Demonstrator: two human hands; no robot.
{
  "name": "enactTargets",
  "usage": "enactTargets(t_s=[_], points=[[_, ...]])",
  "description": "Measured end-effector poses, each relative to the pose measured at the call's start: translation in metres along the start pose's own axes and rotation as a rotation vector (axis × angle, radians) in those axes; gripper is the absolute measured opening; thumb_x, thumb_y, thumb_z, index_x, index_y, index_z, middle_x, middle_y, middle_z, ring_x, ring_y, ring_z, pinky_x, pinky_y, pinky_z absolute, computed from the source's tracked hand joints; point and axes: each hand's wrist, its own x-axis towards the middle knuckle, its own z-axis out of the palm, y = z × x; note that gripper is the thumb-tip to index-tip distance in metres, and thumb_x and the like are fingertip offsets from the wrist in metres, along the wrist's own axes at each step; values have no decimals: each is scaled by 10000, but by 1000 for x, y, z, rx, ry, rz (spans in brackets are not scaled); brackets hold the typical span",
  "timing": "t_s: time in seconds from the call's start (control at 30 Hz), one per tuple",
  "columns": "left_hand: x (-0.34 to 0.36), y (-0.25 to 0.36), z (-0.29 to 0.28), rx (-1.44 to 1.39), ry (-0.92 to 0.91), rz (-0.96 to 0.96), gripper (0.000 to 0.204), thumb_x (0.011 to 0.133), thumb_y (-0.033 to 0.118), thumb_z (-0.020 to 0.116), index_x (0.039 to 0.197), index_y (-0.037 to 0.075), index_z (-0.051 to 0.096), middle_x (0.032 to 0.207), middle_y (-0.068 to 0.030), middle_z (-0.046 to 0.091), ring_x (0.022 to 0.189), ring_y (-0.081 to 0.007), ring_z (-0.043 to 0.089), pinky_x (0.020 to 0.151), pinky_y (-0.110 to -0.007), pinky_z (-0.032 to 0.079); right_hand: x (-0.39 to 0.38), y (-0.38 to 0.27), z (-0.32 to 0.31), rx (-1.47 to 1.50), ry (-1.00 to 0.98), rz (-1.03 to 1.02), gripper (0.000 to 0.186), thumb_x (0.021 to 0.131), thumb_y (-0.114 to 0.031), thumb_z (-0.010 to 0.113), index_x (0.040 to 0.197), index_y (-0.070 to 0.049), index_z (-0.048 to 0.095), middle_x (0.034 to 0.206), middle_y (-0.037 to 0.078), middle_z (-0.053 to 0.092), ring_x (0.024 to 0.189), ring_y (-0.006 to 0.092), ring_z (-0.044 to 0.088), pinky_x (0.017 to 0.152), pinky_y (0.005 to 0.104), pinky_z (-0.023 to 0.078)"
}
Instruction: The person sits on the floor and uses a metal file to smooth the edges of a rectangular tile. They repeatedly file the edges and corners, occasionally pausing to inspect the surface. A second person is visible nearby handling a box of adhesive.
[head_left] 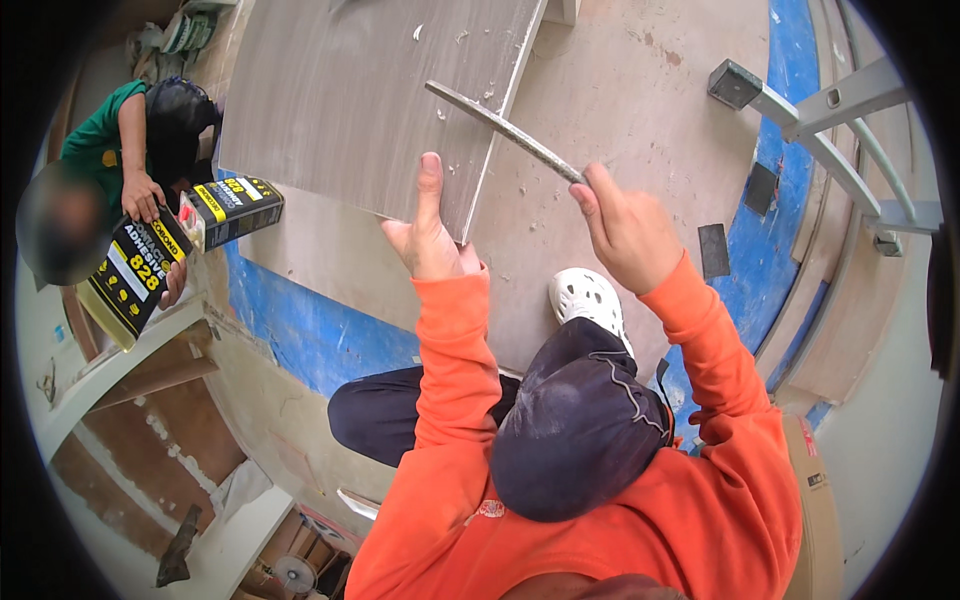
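File [512, 134], just one, is clasped in the right hand [632, 232] while the left hand [437, 238] grips one grey board [365, 110].

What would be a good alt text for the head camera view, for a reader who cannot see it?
A person's right hand grips a long, thin file-like tool across the edge of a grey panel, while the left hand holds its near corner. At left, a co-worker holds a black-and-yellow can.

Readable lettering [128, 252] and numbers [146, 274] on one tilted black tin [133, 284] and the neighbouring tin [240, 209]
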Motion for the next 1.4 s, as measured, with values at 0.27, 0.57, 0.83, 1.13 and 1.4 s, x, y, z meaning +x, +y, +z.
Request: enactTargets(t_s=[0.27,0.57,0.83,1.13,1.4], points=[[18,-11,-3,43,-84,164,659,821,110,843,1375,13,499,1338,-105,567,1188,-199,560,1063,-355,441,85,-13,-38,-185,362,-187,216,1057,-247,483,1004,-42,528,678,244,554,609,463,563,520,537,417],[19,-11,-1,19,-42,167,624,807,76,842,1346,13,534,1338,-101,573,1174,-204,571,1060,-362,446,108,-20,-36,-69,463,-202,210,1046,-244,479,984,-48,518,677,270,556,631,492,561,538,562,421],[19,-14,1,4,-39,254,477,802,108,854,1159,-15,563,1155,-135,634,974,-221,648,893,-372,551,78,-34,-34,-147,337,-189,202,1049,-245,482,1031,-53,541,688,274,569,637,491,574,549,563,440],[20,-13,0,-68,-47,215,529,817,152,850,1219,-19,552,1171,-124,623,994,-226,641,878,-370,557,22,-17,-16,-62,107,-7,284,1056,-281,433,944,-36,521,668,246,565,648,478,565,603,547,451],[32,10,-8,-259,-169,82,817,931,594,616,1459,8,401,1420,-143,478,1261,-284,498,1063,-415,420,3,-44,-16,172,68,-191,144,1040,-132,483,1077,-9,549,710,189,537,651,374,574,632,439,440]])
